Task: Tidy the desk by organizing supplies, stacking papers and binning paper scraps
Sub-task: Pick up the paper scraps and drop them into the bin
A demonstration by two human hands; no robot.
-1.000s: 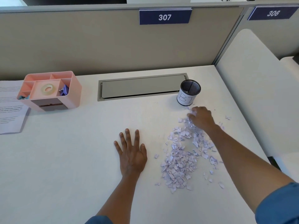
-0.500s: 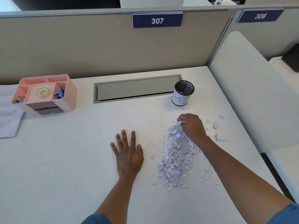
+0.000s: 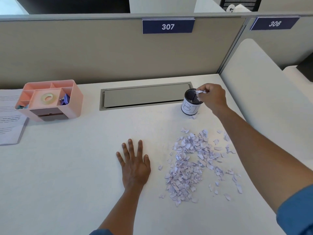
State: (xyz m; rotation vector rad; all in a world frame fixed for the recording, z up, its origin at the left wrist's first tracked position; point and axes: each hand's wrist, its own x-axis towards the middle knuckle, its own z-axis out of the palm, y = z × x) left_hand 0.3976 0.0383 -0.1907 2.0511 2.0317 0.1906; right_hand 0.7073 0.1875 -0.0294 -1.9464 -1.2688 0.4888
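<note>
The right hand (image 3: pixel 213 97) pinches a small bunch of pale lilac paper scraps (image 3: pixel 200 92) over the open mouth of the black mesh cup with a white paper label (image 3: pixel 191 104), which stands upright at the right end of the grey cable hatch (image 3: pixel 145 96). The left hand (image 3: pixel 134 164) lies flat on the white desk (image 3: pixel 67 167), fingers straight and slightly spread (holding nothing). Just right of it, the loose heap of torn lilac scraps (image 3: pixel 191 165) spreads across the near right of the desk. At the far left stands a pink plastic organizer (image 3: pixel 50 100) holding a clear tape roll (image 3: pixel 47 98), with printed sheets (image 3: pixel 8 116) beside and partly under it.
</note>
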